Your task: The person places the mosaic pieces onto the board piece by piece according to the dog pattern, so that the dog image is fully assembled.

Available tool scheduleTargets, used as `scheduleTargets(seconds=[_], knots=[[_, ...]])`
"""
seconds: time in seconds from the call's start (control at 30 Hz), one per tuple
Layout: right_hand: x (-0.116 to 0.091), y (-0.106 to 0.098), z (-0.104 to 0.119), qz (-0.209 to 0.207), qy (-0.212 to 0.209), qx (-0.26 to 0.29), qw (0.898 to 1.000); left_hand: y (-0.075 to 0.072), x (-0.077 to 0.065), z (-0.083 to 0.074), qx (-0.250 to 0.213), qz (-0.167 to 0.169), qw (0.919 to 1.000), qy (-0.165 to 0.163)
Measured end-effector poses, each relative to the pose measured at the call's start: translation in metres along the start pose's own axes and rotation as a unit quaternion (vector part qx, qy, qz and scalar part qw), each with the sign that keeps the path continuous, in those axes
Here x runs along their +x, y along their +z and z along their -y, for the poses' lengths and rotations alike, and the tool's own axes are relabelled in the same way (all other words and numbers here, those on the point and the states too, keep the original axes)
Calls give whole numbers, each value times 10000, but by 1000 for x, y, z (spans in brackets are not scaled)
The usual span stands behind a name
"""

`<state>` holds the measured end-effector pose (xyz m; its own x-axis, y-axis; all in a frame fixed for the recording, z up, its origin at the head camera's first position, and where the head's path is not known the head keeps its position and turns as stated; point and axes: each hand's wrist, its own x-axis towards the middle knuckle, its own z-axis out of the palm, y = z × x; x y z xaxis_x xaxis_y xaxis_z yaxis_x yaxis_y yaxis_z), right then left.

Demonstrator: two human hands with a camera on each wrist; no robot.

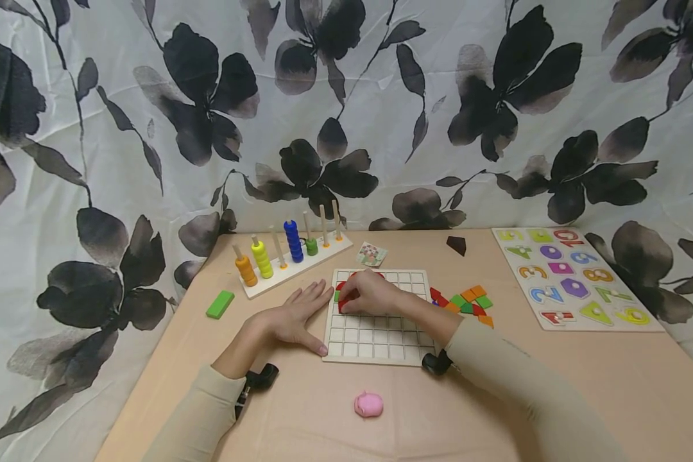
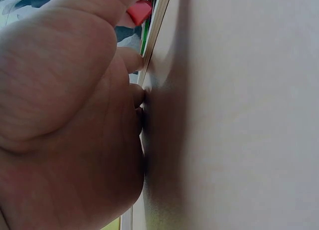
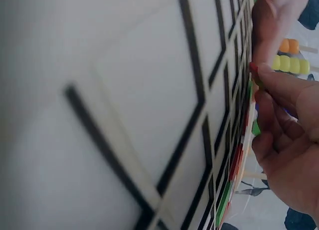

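A white grid board (image 1: 375,340) with raised squares lies on the table. My left hand (image 1: 291,319) rests on the tabletop with fingers spread, its fingertips and thumb at the board's left edge. Over the board's upper left, my right hand (image 1: 372,294) pinches a small red tile (image 3: 253,68) between thumb and fingers. Red and green tiles (image 3: 236,162) sit in cells along the board's far side, partly hidden by the right hand. Right of the board is a loose pile of red, green and orange tiles (image 1: 468,299).
Behind stands a peg stacker (image 1: 289,266) with coloured rings. A green block (image 1: 220,305) lies left, a pink lump (image 1: 369,405) in front. A small picture card (image 1: 372,254) and a dark piece (image 1: 456,245) lie at the back, a number board (image 1: 577,279) on the right.
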<state>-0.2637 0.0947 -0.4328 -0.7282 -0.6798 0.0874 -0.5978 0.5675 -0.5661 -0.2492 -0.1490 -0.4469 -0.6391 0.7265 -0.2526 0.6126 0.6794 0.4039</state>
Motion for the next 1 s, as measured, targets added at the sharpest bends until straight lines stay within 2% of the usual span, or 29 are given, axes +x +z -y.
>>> scheduleTargets(seconds=[0.13,0.6,0.83,1.0], knots=[[2,3,2,66,22,-369,9993,0,-1,-1,-54,-1,10000,14],[4,9,5,88,-120,-861,9962,-1,-1,-2,-132,39,9999,-30],[6,14,4,34,13,-920,9958,-1,-1,-1,-99,48,9999,-33],[0,5,3,-39,1,-664,9978,-1,-1,-1,-100,13,9999,-9]])
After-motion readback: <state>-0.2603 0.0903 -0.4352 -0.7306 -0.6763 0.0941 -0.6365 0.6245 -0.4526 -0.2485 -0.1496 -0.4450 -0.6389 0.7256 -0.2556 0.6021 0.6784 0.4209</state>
